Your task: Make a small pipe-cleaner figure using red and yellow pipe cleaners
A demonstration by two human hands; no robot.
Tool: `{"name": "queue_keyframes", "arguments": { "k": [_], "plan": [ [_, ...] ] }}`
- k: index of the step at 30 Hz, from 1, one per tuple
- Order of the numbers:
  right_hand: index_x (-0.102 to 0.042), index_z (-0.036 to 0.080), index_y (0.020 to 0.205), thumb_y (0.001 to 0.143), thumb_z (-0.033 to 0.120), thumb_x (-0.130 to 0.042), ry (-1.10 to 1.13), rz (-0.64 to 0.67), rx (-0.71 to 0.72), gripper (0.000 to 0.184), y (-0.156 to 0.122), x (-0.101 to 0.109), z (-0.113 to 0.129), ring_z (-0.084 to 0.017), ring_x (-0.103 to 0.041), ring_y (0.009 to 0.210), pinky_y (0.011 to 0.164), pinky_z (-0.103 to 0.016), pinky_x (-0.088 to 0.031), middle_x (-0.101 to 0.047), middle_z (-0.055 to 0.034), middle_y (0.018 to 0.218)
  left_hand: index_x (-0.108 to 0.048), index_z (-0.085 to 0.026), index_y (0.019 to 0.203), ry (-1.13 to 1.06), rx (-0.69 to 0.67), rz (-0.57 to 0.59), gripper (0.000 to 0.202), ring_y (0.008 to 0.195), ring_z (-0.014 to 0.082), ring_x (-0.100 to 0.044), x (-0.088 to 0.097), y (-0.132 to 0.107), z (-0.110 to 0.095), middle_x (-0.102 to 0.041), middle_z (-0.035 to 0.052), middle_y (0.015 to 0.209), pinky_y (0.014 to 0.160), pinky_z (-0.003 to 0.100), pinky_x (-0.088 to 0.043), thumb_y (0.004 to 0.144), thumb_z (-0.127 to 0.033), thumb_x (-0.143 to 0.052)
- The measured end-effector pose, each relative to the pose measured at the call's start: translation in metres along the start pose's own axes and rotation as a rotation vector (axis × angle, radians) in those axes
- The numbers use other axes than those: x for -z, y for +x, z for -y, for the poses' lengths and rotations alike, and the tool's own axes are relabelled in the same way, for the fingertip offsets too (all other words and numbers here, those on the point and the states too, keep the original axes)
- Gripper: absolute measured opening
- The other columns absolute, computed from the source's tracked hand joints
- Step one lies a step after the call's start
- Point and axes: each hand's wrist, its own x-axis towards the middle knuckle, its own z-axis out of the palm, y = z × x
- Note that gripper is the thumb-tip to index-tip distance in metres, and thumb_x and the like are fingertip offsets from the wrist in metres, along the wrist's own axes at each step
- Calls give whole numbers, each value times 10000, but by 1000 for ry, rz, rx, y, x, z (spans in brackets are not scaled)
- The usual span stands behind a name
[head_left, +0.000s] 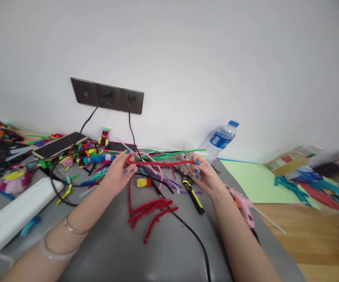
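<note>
A red pipe cleaner (166, 163) is stretched roughly level between my two hands above the grey table. My left hand (120, 172) pinches its left end, and my right hand (203, 172) pinches the right end. Below them several red pipe cleaner pieces (150, 209) lie in a loose pile. Close under my right hand rest pliers with black and yellow handles (193, 197). A small yellow and red piece (143, 182) sits between the hands. Behind the held pipe cleaner are loose purple, pink and green pipe cleaners (172, 184).
A white power strip (19, 213) and black cables (191, 231) cross the table. To the left are a phone (60, 145) and fuzzy figures (15, 180). A tilted water bottle (223, 136), a pink glue gun (244, 207) and green paper (248, 180) are on the right.
</note>
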Motion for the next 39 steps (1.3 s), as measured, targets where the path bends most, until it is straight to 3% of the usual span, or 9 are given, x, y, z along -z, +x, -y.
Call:
{"name": "queue_keyframes", "arguments": {
  "k": [3, 7, 12, 16, 19, 22, 26, 30, 39],
  "plan": [
    [-549, 269, 769, 680, 401, -814, 90, -45, 23, 309, -2, 7, 1, -110, -414, 511, 617, -287, -463, -405, 82, 521, -648, -151, 766, -111, 139, 78, 113, 402, 26, -293, 2, 1, 0, -463, -69, 552, 408, 174, -307, 823, -237, -696],
    [-586, 315, 779, 608, 501, -845, 117, -120, 89, 362, -5, 12, 3, -165, -506, 639, 695, -350, -489, -463, 57, 576, -643, -162, 778, -137, 162, 103, 98, 439, 42, -346, 4, 4, 3, -468, -57, 575, 432, 179, -337, 833, -230, -686],
    [-521, 262, 614, 593, 550, -843, 145, -27, 98, 432, -8, 3, 9, -149, -431, 598, 614, -323, -447, -427, 38, 620, -656, -160, 823, 153, 55, 218, 173, 471, 62, -386, 8, 2, 11, -469, -55, 554, 486, 189, -369, 805, -318, -724],
    [-616, 231, 651, 621, 456, -862, 110, 133, -68, 334, -10, -8, 6, -112, -470, 585, 567, -266, -419, -516, 26, 677, -661, -184, 905, 496, -26, 400, 211, 509, 86, -455, 8, -4, 22, -534, -39, 562, 504, 199, -343, 852, -388, -673],
    [-702, 187, 755, 673, 401, -845, -4, 229, -267, 270, -11, -20, -4, -93, -511, 568, 544, -235, -423, -608, 1, 698, -691, -171, 841, 653, -90, 438, 220, 701, 117, -567, 5, -8, 28, -659, 25, 793, 645, 222, -420, 830, -390, -695],
    [-710, 165, 799, 681, 367, -843, -69, 263, -311, 270, -14, -32, -13, -84, -562, 593, 538, -200, -421, -679, -21, 753, -734, -158, 842, 737, -118, 494, 226, 841, 163, -605, 6, -7, 31, -689, 59, 906, 769, 264, -450, 825, -381, -696],
    [-670, 164, 788, 701, 350, -828, -133, 240, -304, 259, -15, -46, -19, -64, -553, 525, 486, -171, -374, -696, 0, 684, -737, -167, 903, 727, -58, 514, 198, 836, 169, -624, 8, -7, 35, -711, 57, 914, 788, 277, -468, 830, -345, -694],
    [-614, 165, 774, 687, 342, -836, -139, 252, -321, 297, -16, -56, -23, -86, -599, 551, 531, -188, -427, -710, -3, 686, -722, -156, 862, 687, -32, 526, 184, 813, 175, -636, 5, -10, 39, -696, 50, 870, 796, 291, -485, 812, -333, -710],
    [-551, 177, 682, 645, 343, -857, -106, 205, -234, 350, -15, -64, -33, -71, -515, 492, 519, -194, -384, -604, 59, 556, -635, -143, 725, 620, -1, 426, 234, 714, 137, -567, 0, -14, 46, -642, 18, 759, 706, 245, -436, 761, -343, -752]
  ]
}}
